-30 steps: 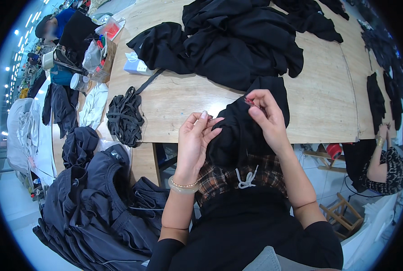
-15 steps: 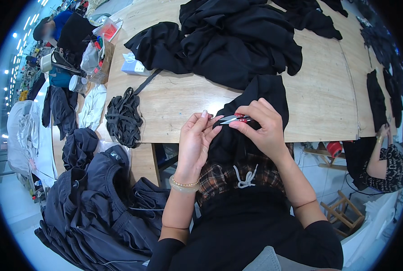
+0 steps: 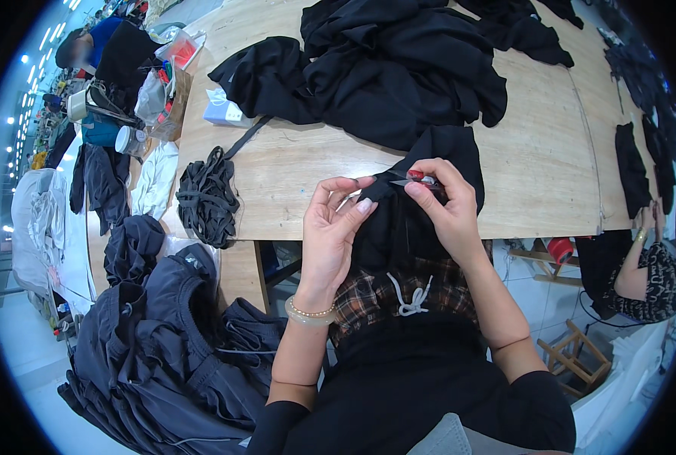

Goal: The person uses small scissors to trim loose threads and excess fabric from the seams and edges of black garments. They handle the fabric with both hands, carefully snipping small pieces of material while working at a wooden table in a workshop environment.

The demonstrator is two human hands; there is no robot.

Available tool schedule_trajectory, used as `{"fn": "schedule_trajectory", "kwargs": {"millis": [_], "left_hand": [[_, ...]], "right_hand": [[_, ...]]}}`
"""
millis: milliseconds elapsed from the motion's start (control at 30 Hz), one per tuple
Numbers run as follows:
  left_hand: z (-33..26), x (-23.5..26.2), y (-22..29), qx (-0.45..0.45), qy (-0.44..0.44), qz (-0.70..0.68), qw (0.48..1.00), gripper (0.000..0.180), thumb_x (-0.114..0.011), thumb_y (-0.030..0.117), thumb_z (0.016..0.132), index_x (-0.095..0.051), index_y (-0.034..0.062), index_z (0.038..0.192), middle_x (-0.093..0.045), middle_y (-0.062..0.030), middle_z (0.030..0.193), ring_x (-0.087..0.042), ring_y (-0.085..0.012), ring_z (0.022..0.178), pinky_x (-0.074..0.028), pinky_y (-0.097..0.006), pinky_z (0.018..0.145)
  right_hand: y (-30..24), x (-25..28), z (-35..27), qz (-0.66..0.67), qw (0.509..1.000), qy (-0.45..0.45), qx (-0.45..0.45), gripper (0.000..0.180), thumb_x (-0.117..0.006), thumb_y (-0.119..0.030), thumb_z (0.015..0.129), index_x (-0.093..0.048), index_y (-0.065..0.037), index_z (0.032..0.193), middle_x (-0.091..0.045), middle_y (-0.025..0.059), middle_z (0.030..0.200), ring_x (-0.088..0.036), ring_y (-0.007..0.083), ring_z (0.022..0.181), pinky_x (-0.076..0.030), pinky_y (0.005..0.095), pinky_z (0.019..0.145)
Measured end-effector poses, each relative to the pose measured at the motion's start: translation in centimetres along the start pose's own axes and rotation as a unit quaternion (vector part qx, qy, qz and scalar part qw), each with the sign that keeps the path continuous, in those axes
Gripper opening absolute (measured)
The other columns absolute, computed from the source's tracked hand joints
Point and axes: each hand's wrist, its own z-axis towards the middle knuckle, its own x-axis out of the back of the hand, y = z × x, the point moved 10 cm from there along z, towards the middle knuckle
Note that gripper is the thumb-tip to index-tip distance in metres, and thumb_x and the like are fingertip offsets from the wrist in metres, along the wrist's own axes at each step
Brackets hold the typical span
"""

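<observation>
My right hand (image 3: 447, 205) grips small thread snips (image 3: 415, 175) with red on the handle and pointed metal blades. The blades point left, over the black cloth. My left hand (image 3: 329, 227), wearing a bracelet and a pale bangle, pinches the edge of that black cloth (image 3: 453, 152) between thumb and fingers, close to the snips' tips. Any thread there is too fine to make out. The cloth lies over the table's near edge and hangs down toward my lap.
Black garments (image 3: 399, 68) are heaped on the wooden table (image 3: 292, 174). Left of me are a tangle of dark strips (image 3: 208, 199), a tissue box (image 3: 226, 111) and piled dark clothing (image 3: 148, 341). A wooden stool (image 3: 577, 356) and a person's arm (image 3: 635, 258) are at right.
Both hands have shifted slightly up, away from me. My left fingers have moved onto the cloth edge, and the snips' blades have turned and now lie closer over the cloth.
</observation>
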Motion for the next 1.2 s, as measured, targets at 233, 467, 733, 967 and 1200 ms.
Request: {"fn": "schedule_trajectory", "kwargs": {"millis": [233,467,733,967,1200], "left_hand": [[-0.3,-0.2,0.6,-0.051,0.005,0.040,0.998,0.038,-0.065,-0.012,0.087,-0.053,0.0005,0.120,-0.057,-0.0146,0.125,-0.063,-0.0178,0.108,-0.056,-0.029,0.095],[-0.4,-0.6,0.7,-0.069,0.009,0.106,0.992,0.038,-0.065,-0.014,0.085,-0.054,-0.0009,0.119,-0.056,-0.0135,0.124,-0.061,-0.0160,0.107,-0.056,-0.029,0.091],[-0.4,-1.0,0.9,-0.075,0.001,0.105,0.992,0.038,-0.065,-0.013,0.086,-0.054,-0.0011,0.120,-0.056,-0.0123,0.123,-0.061,-0.0158,0.107,-0.054,-0.027,0.093],[-0.1,-0.9,0.7,-0.070,0.002,0.115,0.991,0.038,-0.064,-0.014,0.085,-0.054,-0.0010,0.119,-0.056,-0.0115,0.122,-0.061,-0.0150,0.105,-0.053,-0.026,0.093],[-0.1,-1.1,0.7,-0.074,-0.002,0.105,0.992,0.039,-0.063,-0.015,0.085,-0.053,-0.0012,0.120,-0.055,-0.0118,0.123,-0.061,-0.0157,0.107,-0.053,-0.027,0.093]], "right_hand": [[-2.3,-2.2,-0.1,0.039,0.995,-0.085,0.017,0.028,-0.079,-0.003,0.077,-0.069,-0.003,0.103,-0.065,0.0062,0.091,-0.061,0.0177,0.082,-0.050,0.0291,0.074],[0.2,-1.9,0.1,0.113,0.992,-0.018,-0.055,0.008,-0.074,-0.004,0.086,-0.068,-0.001,0.092,-0.064,-0.0023,0.082,-0.051,0.0046,0.072,-0.042,0.0187,0.068],[-1.2,-2.1,0.5,0.093,0.993,-0.075,-0.012,0.015,-0.075,-0.002,0.085,-0.067,0.001,0.097,-0.068,0.0036,0.094,-0.060,0.0099,0.082,-0.048,0.0247,0.070],[1.6,-2.0,0.1,0.117,0.990,-0.037,-0.071,0.007,-0.067,-0.004,0.093,-0.063,0.001,0.096,-0.060,-0.0012,0.083,-0.053,0.0053,0.080,-0.042,0.0221,0.067],[2.8,0.6,-0.3,0.117,0.989,-0.004,-0.087,0.018,-0.073,-0.017,0.092,-0.064,-0.002,0.098,-0.061,-0.0001,0.084,-0.053,0.0080,0.079,-0.043,0.0232,0.072]]}}
